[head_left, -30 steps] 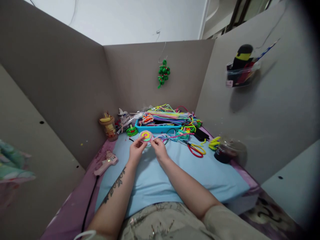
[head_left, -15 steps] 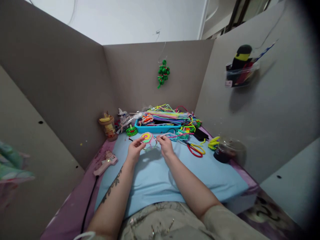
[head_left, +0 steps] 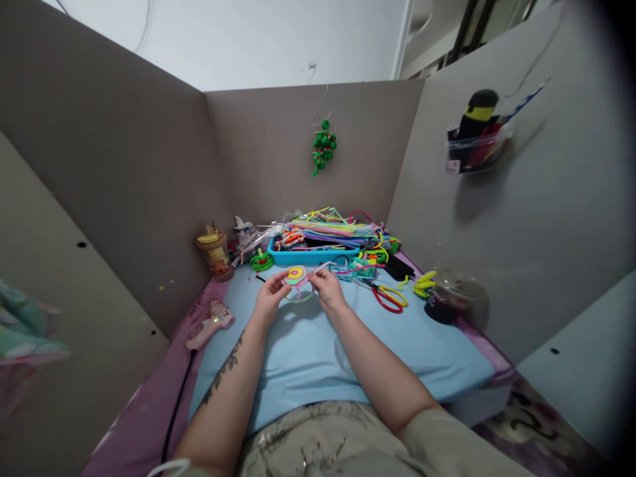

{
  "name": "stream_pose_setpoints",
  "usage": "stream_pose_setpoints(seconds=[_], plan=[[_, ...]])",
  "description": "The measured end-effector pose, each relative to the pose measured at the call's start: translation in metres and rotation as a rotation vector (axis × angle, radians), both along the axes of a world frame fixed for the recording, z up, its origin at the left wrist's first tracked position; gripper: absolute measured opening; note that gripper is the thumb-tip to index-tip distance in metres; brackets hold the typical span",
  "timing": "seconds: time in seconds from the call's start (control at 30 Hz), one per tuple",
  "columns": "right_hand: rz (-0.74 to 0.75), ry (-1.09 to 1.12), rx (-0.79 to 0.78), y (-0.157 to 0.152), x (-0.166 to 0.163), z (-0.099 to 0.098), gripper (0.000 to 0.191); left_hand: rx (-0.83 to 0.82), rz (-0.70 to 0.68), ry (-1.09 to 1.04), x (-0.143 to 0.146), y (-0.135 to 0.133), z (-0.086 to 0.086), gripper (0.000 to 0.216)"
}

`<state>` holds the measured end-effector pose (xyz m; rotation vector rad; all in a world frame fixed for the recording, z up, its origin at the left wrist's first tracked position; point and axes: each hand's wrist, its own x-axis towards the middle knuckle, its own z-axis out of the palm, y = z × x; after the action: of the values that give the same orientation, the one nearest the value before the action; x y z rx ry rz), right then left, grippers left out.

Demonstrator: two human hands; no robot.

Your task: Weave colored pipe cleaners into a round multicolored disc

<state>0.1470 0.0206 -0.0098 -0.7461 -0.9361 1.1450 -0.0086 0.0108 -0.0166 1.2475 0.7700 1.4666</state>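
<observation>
My left hand (head_left: 272, 292) pinches the left edge of a round coil of pipe cleaners (head_left: 297, 275), ringed in pink, yellow and green. Loose strands curve down below the coil over the blue cloth. At the coil's right side, the fingers of my right hand (head_left: 326, 287) are closed on a pale pipe cleaner (head_left: 324, 266) whose end sticks up past them. The fingertips hide where this strand meets the coil.
Behind my hands is a blue tray (head_left: 314, 256) heaped with pipe cleaners. Red-and-yellow-handled scissors (head_left: 390, 298), a black phone-like object (head_left: 399, 267) and a lidded tub (head_left: 444, 306) lie rightward. A pink glue gun (head_left: 212, 327) and a cup (head_left: 215, 252) are leftward.
The coil has tilted flatter and shifted slightly right. My right hand has moved in against its edge, and the pale strand now points up to the right.
</observation>
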Motion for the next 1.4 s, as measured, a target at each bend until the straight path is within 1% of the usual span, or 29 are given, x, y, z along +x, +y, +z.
stream_pose_setpoints(seconds=[0.03, 0.1, 0.13, 0.17, 0.2, 0.3, 0.37, 0.5, 0.77, 0.93, 1.17, 1.4], plan=[[-0.040, 0.014, -0.008, 0.001, 0.000, -0.001, 0.029, 0.025, 0.070, 0.034, 0.000, 0.000, 0.000, 0.053], [-0.150, 0.040, -0.026, 0.002, 0.000, -0.004, 0.031, 0.071, 0.253, 0.113, 0.001, 0.000, -0.001, 0.052], [-0.202, 0.047, -0.033, 0.002, 0.000, -0.005, 0.032, 0.085, 0.320, 0.150, 0.002, 0.000, -0.001, 0.048], [-0.243, 0.047, -0.038, 0.002, -0.001, -0.006, 0.032, 0.088, 0.346, 0.177, 0.003, -0.001, -0.002, 0.043], [-0.268, 0.041, -0.036, 0.002, -0.001, -0.007, 0.033, 0.080, 0.327, 0.192, 0.004, -0.002, -0.003, 0.039], [-0.270, 0.016, -0.007, 0.000, -0.005, -0.008, 0.033, 0.033, 0.173, 0.154, 0.010, -0.004, -0.004, 0.033], [-0.247, 0.004, 0.011, -0.002, -0.009, -0.008, 0.032, 0.021, 0.134, 0.100, 0.013, -0.004, -0.004, 0.032], [-0.188, 0.009, 0.043, -0.004, -0.015, -0.008, 0.028, 0.001, 0.153, 0.023, 0.012, -0.004, -0.002, 0.033], [-0.116, 0.005, 0.080, -0.006, -0.019, -0.012, 0.028, 0.034, 0.212, -0.003, 0.010, -0.006, 0.004, 0.031], [-0.095, 0.009, 0.087, -0.007, -0.021, -0.013, 0.026, 0.082, 0.207, -0.013, 0.010, -0.007, 0.005, 0.029], [-0.096, 0.003, 0.077, -0.007, -0.021, -0.012, 0.026, 0.020, 0.195, 0.000, 0.010, -0.007, 0.000, 0.028], [-0.076, 0.007, 0.107, -0.007, -0.021, -0.014, 0.024, 0.011, 0.200, 0.012, 0.009, -0.009, 0.003, 0.023]])
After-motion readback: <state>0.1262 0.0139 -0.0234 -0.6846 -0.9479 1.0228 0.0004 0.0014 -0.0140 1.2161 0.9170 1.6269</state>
